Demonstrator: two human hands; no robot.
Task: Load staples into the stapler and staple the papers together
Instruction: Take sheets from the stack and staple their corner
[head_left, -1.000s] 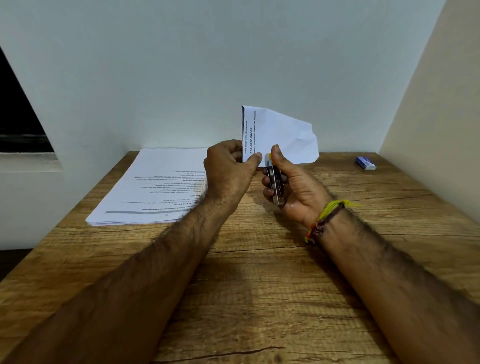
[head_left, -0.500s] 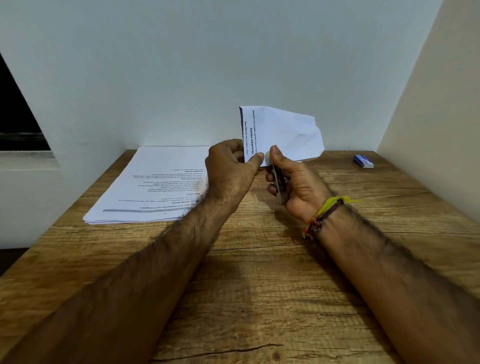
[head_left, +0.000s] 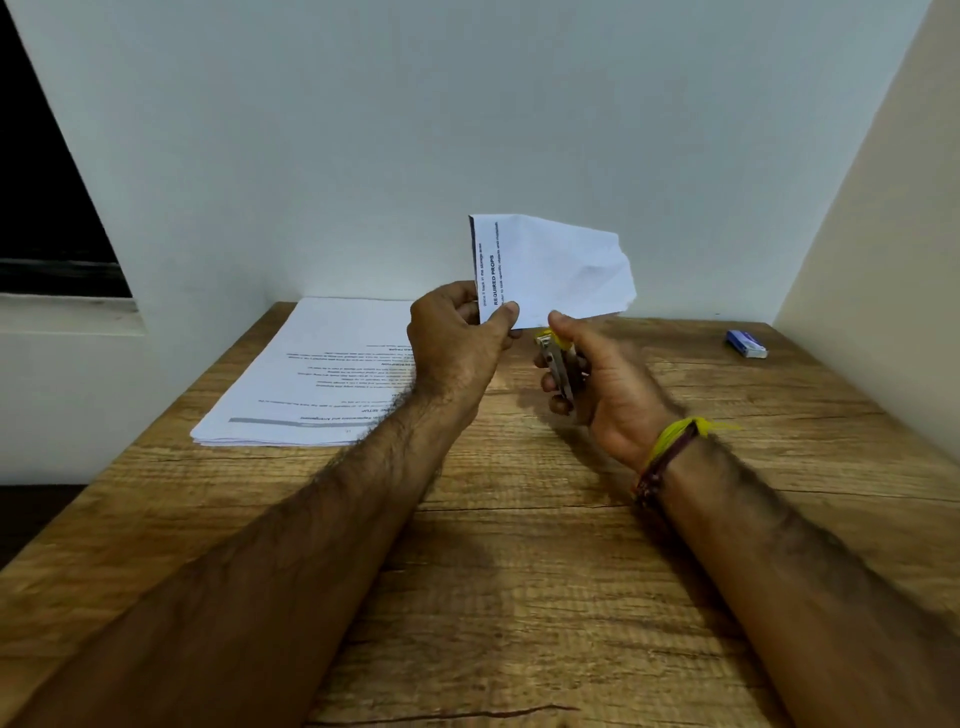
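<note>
The left hand (head_left: 457, 348) pinches the lower corner of a small sheaf of printed papers (head_left: 550, 270) between thumb and curled fingers, holding it upright above the wooden table (head_left: 519, 571), while the right hand (head_left: 605, 389) has its fingers curled round a small metal stapler (head_left: 556, 371) with a yellow part at its top, thumb raised just under the papers' bottom edge. Half a second ago the stapler's nose sat against that edge beside the left thumb; it has now drawn down and to the right, apart from the papers. A stack of printed sheets (head_left: 311, 374) lies at far left and a blue staple box (head_left: 746, 344) at far right.
</note>
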